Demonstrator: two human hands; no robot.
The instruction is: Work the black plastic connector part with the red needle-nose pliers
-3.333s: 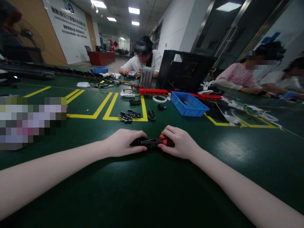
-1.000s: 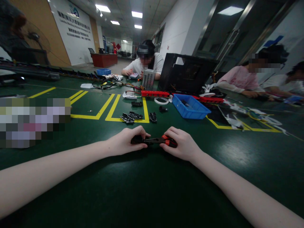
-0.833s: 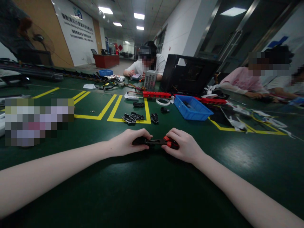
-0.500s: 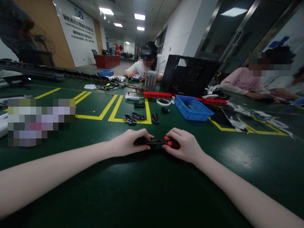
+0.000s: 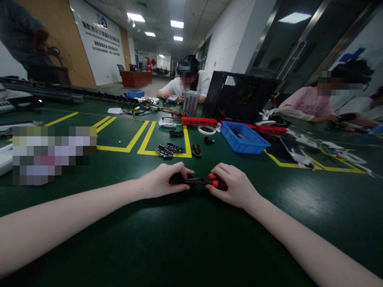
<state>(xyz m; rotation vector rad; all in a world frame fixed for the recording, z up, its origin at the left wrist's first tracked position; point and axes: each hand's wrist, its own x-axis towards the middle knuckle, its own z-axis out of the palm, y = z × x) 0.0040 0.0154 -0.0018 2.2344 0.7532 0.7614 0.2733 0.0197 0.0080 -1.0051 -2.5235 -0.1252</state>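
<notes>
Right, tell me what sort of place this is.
Probably an electronics workspace in an office: a green table marked with yellow lines, what looks like a black computer case, and a lettered wall sign.

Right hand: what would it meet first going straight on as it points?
Likely the black part in the left hand; the needle-nose pliers lead, overlapping it in view, but depth is unclear.

In the grip, the pliers (image 5: 201, 180) are coloured red and black on the handles (image 5: 214, 183); black is also shown by the piece (image 5: 177, 179) at their tip. Deep green is shown by the table (image 5: 191, 239) beneath, crossed by yellow lines (image 5: 187, 139) beyond the grip. There, black streaked with silver is seen on small parts (image 5: 164, 151), red on a strip (image 5: 199, 120), blue on a bin (image 5: 250, 145).
</notes>
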